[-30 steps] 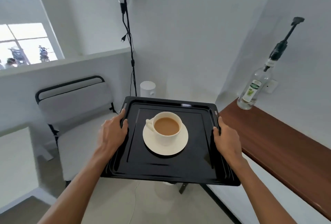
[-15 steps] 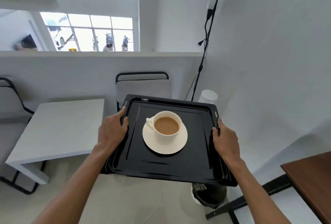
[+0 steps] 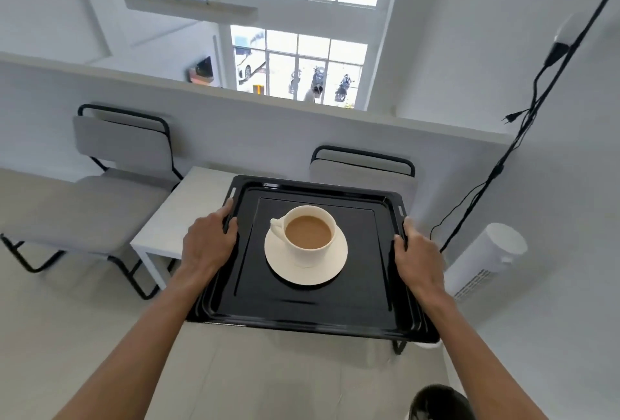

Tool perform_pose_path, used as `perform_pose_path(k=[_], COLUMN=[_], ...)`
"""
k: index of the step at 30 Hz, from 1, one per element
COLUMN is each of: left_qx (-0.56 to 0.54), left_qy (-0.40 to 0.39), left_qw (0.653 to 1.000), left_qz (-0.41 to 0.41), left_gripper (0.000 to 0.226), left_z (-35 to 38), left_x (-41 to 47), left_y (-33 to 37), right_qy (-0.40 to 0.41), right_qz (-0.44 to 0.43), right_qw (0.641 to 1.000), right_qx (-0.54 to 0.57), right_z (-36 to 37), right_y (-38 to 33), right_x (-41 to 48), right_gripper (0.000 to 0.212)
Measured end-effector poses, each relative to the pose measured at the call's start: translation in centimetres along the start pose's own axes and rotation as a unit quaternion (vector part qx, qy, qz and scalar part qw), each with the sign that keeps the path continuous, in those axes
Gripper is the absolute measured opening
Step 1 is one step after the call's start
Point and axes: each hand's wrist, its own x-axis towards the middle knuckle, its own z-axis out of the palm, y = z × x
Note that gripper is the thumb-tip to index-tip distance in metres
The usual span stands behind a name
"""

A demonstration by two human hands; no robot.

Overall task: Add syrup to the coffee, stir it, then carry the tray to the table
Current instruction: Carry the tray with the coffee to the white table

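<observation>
Head view, progress: judging by the milky brown coffee [image 3: 308, 231] in the cup [image 3: 310, 235] and no syrup bottle or spoon in sight, the syrup and stirring steps look finished; whether syrup is really in there cannot be told from the colour.
Head view, step in hand: carrying the tray [image 3: 312, 315] to the table [image 3: 188, 211]; it is in the air, not set down.
Head view, what is left: bring the tray fully over the table top and lower it flat.
Tray: black, roughly level, its far edge overlapping the near right part of the table in this view; height above the table is unclear.
Cup: upright on a white saucer [image 3: 306, 267], a little beyond the middle of the tray, handle towards the tray's left side.
Left hand [image 3: 209, 245]: clamped on the tray's left rim, thumb over the top edge, fingers hidden beneath.
Right hand [image 3: 419, 253]: clamped on the tray's right rim in the same way, opposite the left.
Arms: both stretched forward, forearms running up from the bottom of the frame, wide apart with the tray between.
Beside the table: one grey chair [image 3: 110, 191] to its left, another chair [image 3: 364, 171] beyond it.
</observation>
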Motion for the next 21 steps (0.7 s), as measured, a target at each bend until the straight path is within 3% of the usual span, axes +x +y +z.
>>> perform_pose_path(k=[10,21], left_qx=[0.018,0.019], left_qy=[0.030,0.018], left_qw=[0.998,0.998], left_qz=[-0.050,-0.052], left_gripper=[0.047,0.047], left_z=[0.0,1.0], left_x=[6.0,17.1], left_y=[-6.1,-12.5], right_qy=[-0.048,-0.052], right_qz=[-0.048,-0.027], right_qw=[0.997,0.998], right_qx=[0.026,0.024], right_z=[6.2,13.9], right_y=[-6.6,-14.0], right_x=[6.8,14.1], right_gripper=[0.050,0.053])
